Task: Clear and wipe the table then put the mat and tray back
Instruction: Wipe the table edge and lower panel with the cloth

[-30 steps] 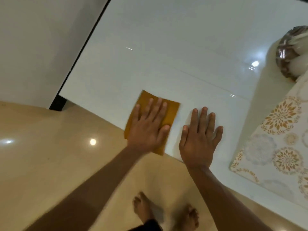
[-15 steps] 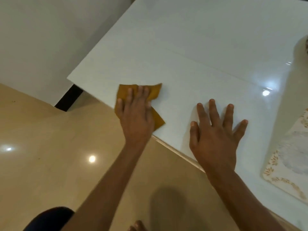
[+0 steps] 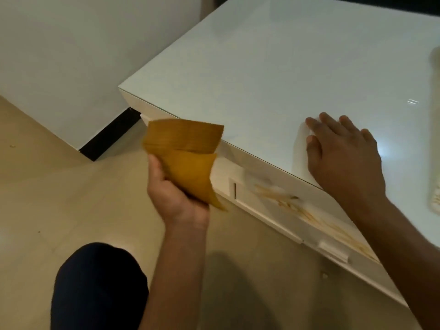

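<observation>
A glossy white low table (image 3: 273, 67) fills the upper right. My left hand (image 3: 176, 196) is off the table, in front of its near edge, shut on a mustard-yellow cloth (image 3: 188, 158) that hangs folded and blurred in the air. My right hand (image 3: 342, 153) lies flat on the tabletop near the front edge, fingers spread, holding nothing. A sliver of the patterned mat (image 3: 435, 196) shows at the right frame edge on the table. No tray is in view.
The table's front side has a drawer face with a white handle (image 3: 333, 252). Beige tiled floor (image 3: 47, 198) lies to the left and below. A white wall with a black skirting (image 3: 109, 136) stands behind the table's left corner. My dark-clothed knee (image 3: 100, 289) is at the bottom.
My left hand pulled the cloth across the tabletop to the near edge, then lifted it off the table into the air. My right hand stayed pressed on the tabletop. The view dropped lower.
</observation>
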